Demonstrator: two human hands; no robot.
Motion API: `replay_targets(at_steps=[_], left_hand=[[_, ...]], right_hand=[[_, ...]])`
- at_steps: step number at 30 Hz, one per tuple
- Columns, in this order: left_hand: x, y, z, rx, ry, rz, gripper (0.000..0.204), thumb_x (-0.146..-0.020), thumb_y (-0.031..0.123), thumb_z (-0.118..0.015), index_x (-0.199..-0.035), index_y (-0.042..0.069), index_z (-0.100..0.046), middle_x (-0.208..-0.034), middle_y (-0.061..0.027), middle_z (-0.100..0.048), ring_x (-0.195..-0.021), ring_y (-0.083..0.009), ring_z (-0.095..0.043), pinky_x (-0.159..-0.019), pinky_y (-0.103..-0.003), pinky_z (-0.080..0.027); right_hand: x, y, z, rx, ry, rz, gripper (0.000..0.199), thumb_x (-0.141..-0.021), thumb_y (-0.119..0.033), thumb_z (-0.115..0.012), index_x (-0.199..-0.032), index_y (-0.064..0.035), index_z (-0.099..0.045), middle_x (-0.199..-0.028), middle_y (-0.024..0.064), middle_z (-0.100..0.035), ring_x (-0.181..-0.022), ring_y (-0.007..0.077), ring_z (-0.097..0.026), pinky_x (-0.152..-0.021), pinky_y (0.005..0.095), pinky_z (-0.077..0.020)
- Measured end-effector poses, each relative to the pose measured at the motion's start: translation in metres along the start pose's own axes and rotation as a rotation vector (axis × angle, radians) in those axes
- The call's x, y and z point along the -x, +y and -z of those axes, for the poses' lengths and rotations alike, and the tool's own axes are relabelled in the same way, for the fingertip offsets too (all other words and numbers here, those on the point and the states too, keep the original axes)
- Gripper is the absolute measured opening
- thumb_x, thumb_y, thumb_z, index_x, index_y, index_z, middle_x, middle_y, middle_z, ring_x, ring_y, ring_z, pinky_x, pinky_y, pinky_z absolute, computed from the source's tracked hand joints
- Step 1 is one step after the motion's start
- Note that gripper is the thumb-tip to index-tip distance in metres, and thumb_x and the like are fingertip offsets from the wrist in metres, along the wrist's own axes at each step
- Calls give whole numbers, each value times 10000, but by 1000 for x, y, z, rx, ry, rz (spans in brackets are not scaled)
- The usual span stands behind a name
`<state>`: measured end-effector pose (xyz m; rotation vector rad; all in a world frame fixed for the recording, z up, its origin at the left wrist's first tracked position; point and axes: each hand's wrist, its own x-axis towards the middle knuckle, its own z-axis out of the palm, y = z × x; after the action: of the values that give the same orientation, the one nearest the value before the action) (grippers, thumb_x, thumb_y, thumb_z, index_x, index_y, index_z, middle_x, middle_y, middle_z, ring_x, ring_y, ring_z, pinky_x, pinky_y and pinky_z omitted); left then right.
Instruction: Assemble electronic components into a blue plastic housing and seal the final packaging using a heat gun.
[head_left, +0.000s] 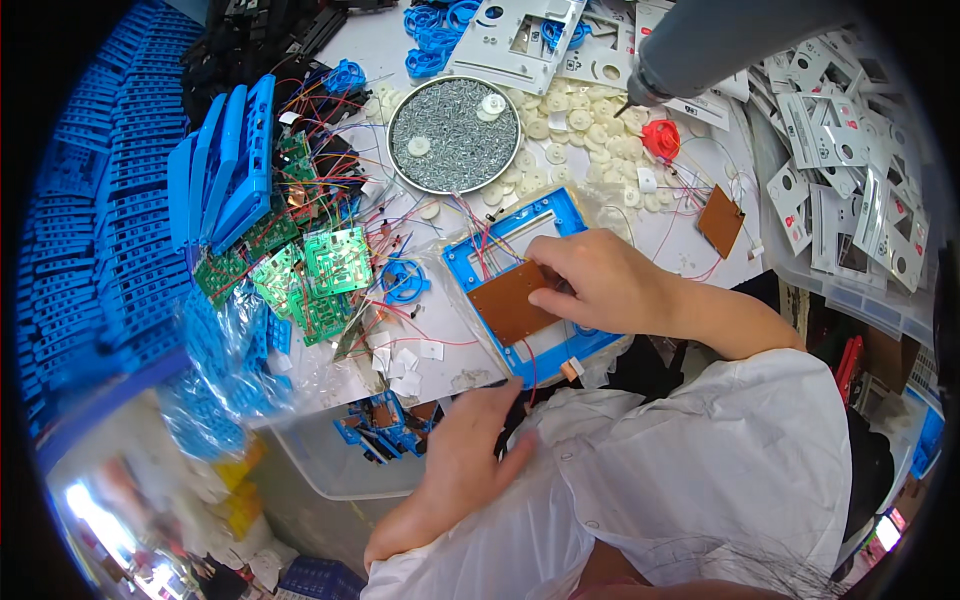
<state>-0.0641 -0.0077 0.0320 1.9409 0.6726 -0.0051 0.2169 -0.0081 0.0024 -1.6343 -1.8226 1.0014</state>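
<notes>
A brown circuit board [508,303] lies at a slant over a blue plastic frame [597,343] at the table's near edge. My right hand [607,283] pinches the board's right side, thumb on top and fingers curled at its edge. Red and white wires [487,240] run out from behind the board, and a red wire [531,362] hangs over the frame's near side. Just below that near edge is my left hand [478,437], its thumb apart from the fingers and nothing visible between them. The thumb is slightly blurred.
A round tray of screws [455,181] stands behind the frame, beside many cream plastic discs [560,155]. Green circuit boards [337,258] and blue housings [225,160] crowd the left. A grey power screwdriver [690,55] hangs overhead. Another brown board [720,222] lies at right.
</notes>
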Motion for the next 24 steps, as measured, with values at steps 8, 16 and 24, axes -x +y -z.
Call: replay_targets(at_steps=[8,16,24], left_hand=[[-45,-7,-10,-728,225,-257,666,-824,412,-757,-1353,35,-611,-1405,-122,-578,-1333,-275,-510,-1085,-537,-340],[-48,-12,-14,-747,199,-252,705,-811,439,-771,-1392,77,-605,-1438,-95,-566,-1347,-294,-500,-1119,-580,-287],[-53,-7,-10,-759,203,-279,637,-819,437,-762,-1320,62,-638,-1366,-101,-600,-1311,-271,-523,-1079,-569,-334]], right_hand=[[-2,-2,-1,103,56,116,268,-860,-158,-755,-928,-9,-544,-753,171,-643,-728,382,-664,-633,466,-503],[2,0,-6,246,-10,42,351,-865,-196,-756,-1082,-12,-551,-922,153,-655,-799,367,-676,-673,448,-540],[7,-6,-3,307,47,64,432,-854,-156,-752,-1239,-90,-568,-1090,99,-578,-783,302,-680,-628,395,-553]])
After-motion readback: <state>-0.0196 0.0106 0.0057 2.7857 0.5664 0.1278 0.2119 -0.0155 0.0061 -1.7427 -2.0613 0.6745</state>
